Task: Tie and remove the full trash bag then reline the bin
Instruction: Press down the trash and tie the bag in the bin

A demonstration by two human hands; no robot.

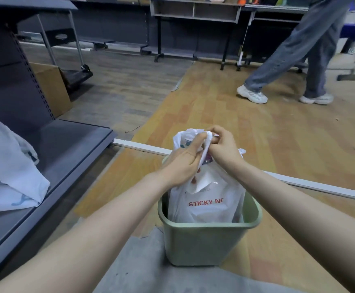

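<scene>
A pale green bin [206, 242] stands on the floor in front of me. Inside it sits a full white trash bag [206, 199] with red print reading "STICKY NO". The bag's top is gathered up above the bin rim. My left hand [182, 166] grips one bag handle from the left. My right hand [222, 144] pinches the other handle, which is wrapped round its fingers. Both hands meet above the bag, and the handles cross between them.
A grey shelf unit [51, 149] stands at the left with a spare white plastic bag [9, 172] lying on it. A white rail [299, 182] runs across the floor behind the bin. A person in jeans [299, 51] walks at the far right. A cardboard box [51, 87] sits far left.
</scene>
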